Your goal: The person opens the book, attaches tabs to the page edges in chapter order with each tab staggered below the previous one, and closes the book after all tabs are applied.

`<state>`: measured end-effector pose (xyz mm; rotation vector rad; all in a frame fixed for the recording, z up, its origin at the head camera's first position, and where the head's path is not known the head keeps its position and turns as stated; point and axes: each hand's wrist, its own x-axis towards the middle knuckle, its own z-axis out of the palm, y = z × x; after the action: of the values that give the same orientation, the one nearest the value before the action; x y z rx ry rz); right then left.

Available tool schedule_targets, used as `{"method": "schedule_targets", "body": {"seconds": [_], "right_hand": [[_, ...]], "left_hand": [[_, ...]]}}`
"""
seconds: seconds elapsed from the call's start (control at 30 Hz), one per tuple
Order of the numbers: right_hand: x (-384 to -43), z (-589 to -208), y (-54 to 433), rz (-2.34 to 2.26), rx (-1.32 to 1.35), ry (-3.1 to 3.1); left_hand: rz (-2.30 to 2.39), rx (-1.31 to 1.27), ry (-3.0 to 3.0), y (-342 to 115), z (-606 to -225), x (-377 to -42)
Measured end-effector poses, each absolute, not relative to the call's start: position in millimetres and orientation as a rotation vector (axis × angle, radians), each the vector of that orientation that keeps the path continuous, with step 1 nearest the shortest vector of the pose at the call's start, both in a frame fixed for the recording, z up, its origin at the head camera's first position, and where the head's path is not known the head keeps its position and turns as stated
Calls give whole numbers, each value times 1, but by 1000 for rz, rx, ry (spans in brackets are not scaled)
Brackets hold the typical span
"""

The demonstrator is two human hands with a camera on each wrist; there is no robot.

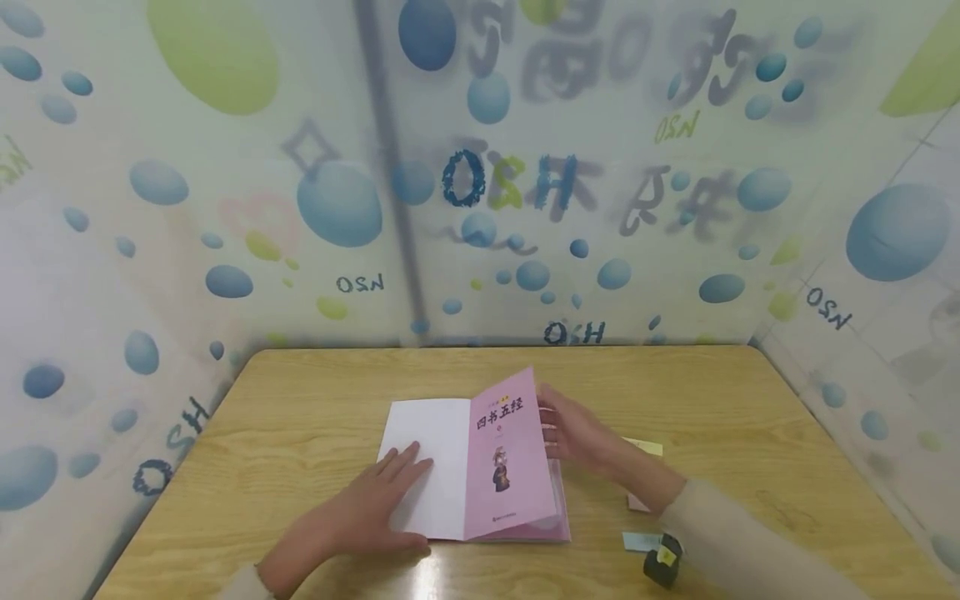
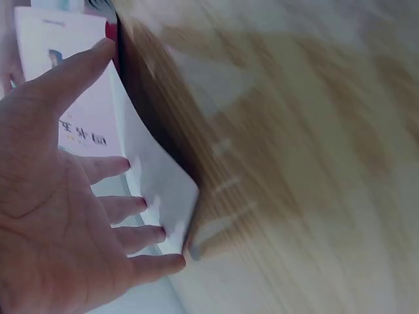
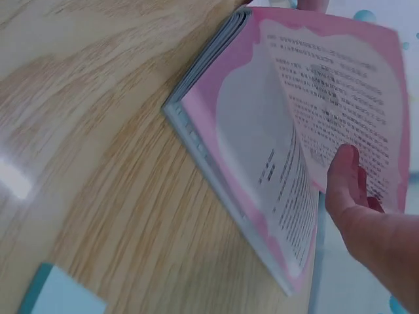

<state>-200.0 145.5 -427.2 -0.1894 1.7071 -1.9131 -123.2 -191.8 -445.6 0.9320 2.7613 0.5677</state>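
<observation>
A book lies open on the table, with its white left-hand page (image 1: 435,417) flat and its pink title page (image 1: 506,475) lifted at a slant. My left hand (image 1: 367,504) rests spread on the white page, fingers straight, near its outer edge. Behind the raised leaf is my right hand (image 1: 581,433), its fingers extended and touching the leaf's back. In the right wrist view, that back (image 3: 327,78) carries printed text inside a pink border. Another text page (image 3: 255,150) shows below it, over the book's stacked pages.
Right of the book, partly under my right forearm, are a yellow slip (image 1: 647,447) and a pink slip (image 1: 637,503). Nearer lie a light-blue slip (image 1: 639,542) and a small black object (image 1: 662,567) with a yellow patch. Patterned sheeting (image 1: 480,275) surrounds the wooden table (image 1: 300,417).
</observation>
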Motion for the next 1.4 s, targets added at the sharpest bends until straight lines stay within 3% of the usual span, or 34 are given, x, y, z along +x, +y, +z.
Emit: {"method": "schedule_targets", "body": {"seconds": [0.4,0.9,1.13,1.4], "right_hand": [[-189,-428,104,-1867,-444,1577],[-159,-445,80,-825,-1199,2323],[-153,-447,76,-521,-1332,2398],[-152,-442,85,-495,-1443,2369]], "left_hand": [[646,882,2840,-224,-439,-124],[795,846,3193,-246,-415,-134],[811,927,3180,-222,-400,-133],[629,1158,2845,-185,-411,-141]]}}
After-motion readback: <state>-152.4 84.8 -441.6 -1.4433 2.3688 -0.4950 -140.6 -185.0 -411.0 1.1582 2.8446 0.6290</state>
